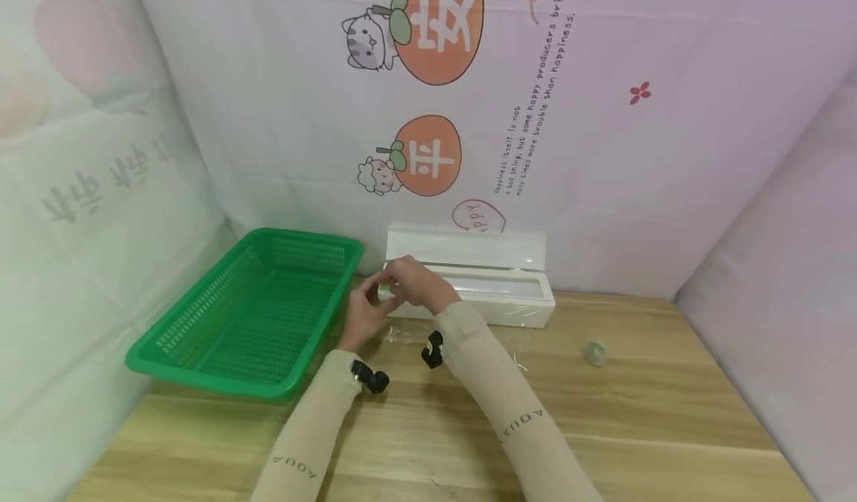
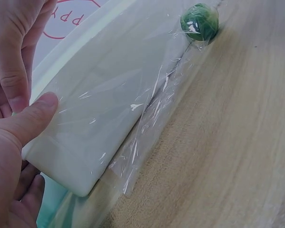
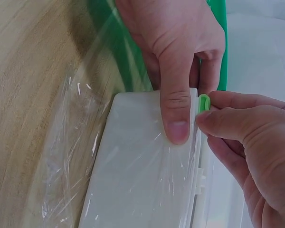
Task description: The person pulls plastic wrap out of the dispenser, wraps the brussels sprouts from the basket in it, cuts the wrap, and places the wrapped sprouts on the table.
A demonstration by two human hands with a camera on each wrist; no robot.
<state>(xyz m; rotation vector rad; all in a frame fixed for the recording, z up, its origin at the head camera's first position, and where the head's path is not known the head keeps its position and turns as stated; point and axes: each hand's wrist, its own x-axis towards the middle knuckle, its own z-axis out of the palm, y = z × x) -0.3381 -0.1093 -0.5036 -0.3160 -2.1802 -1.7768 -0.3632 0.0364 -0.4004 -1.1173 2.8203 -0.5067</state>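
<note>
A long white cling film box (image 1: 529,314) lies with its lid (image 1: 465,248) raised. My left hand (image 1: 364,316) grips its left end; in the right wrist view the thumb (image 3: 177,126) presses on the front face, and the other fingers are partly hidden behind. With thumb and forefinger, my right hand (image 1: 418,282) pinches a small bright green slider (image 3: 204,103) at the box's top edge, beside the left thumb. Clear film (image 2: 145,123) drapes over the front face and onto the table, wrinkled along its loose edge.
To the left stands a green plastic basket (image 1: 268,390). A small round green vegetable, like a Brussels sprout (image 1: 595,353), sits on the wooden table (image 1: 669,413) at the right. Printed white cloth (image 1: 589,152) hangs behind the box and at both sides.
</note>
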